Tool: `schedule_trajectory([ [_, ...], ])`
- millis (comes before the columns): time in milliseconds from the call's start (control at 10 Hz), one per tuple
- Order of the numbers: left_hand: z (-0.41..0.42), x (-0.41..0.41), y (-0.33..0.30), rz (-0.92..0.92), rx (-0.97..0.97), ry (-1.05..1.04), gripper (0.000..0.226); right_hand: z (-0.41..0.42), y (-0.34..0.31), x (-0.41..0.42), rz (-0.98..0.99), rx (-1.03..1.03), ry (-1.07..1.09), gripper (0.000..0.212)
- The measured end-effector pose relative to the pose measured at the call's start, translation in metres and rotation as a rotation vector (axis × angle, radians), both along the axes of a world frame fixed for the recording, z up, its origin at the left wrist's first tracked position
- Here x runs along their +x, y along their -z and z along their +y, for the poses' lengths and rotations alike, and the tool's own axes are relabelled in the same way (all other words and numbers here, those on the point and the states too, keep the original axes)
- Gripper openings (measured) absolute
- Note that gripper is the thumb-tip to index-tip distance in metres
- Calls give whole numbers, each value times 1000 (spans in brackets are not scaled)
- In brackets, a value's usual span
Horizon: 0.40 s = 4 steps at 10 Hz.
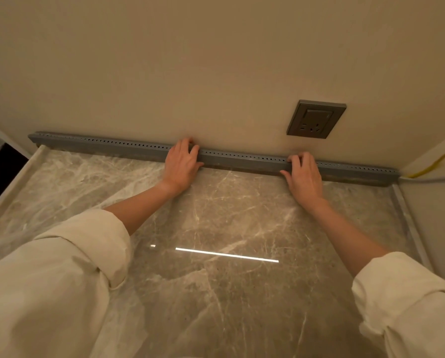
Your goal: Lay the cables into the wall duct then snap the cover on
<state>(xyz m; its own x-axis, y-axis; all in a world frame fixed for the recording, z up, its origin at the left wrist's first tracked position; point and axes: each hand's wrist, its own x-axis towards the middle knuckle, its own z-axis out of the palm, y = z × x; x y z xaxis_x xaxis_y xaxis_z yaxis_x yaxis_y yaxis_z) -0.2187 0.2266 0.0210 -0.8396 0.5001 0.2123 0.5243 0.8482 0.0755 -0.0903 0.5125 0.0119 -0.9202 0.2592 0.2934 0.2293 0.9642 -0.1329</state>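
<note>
the left hand (pixel 181 165) lies over the grey wall duct (pixel 242 158) at about 11 o'clock from the centre of the head view, fingers curled over its top edge against the wall and thumb down along its front face, so it grips the duct. the right hand (pixel 303 177) does the same toward 2 o'clock, fingers hooked over the perforated top, thumb stretched out left along the lower front. both forearms reach in from rolled cream sleeves (pixel 81 254) at 7 and 4 o'clock.

the duct runs along the foot of the beige wall (pixel 216 60), where it meets the marble counter (pixel 229 215), from 9 o'clock to 3 o'clock, a row of small holes along its top. whether the cover is fully seated cannot be told.

above the right hand, at 1 o'clock, a dark socket plate (pixel 316 119) sits on the wall, well apart from the duct. at 3 o'clock a yellow cable (pixel 433 165) comes along the side wall toward the duct's right end, with a pale cable (pixel 431 179) beneath it. what lies inside the duct is hidden. a bright strip of light reflects on the counter (pixel 226 255).
</note>
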Motion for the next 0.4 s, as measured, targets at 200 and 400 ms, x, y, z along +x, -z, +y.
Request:
schedule_trajectory([
  [200, 4, 8, -5, -2, 27, 30, 43, -8, 2, 3, 51, -4, -56, 30],
  [400, -4, 9, -5, 35, 83, 40, 33, -17, 1, 2, 110, 19, -97, 20],
])
